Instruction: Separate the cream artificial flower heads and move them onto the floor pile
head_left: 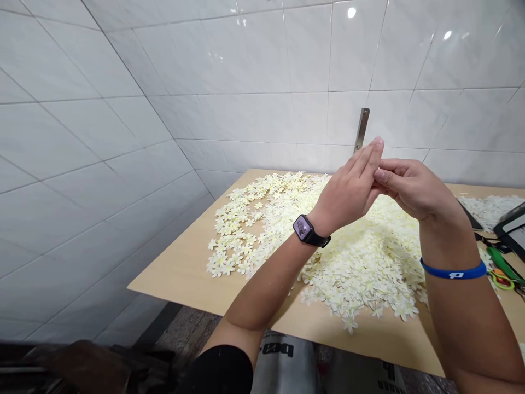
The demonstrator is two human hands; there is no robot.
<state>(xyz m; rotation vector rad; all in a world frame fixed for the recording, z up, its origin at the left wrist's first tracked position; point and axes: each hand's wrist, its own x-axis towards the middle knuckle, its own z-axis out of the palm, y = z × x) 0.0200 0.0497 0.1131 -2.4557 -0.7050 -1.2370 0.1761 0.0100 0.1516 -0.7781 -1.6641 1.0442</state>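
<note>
Above a large pile of pale yellow-white artificial flower heads, my two hands meet at the fingertips. My left hand shows its back, its fingers straight and pressed together, pointing up; its palm is hidden. My right hand is closed in a pinch, thumb and index finger against the inner side of the left fingers. A tiny pale speck shows at the pinch, too small to name. A black smartwatch is on my left wrist, and a blue wristband circles my right.
The flower heads spread over a light wooden table against white tiled walls. A metal bracket is fixed to the back wall. At right lie white pieces, green-handled scissors and a dark box. Printed sacks stand below.
</note>
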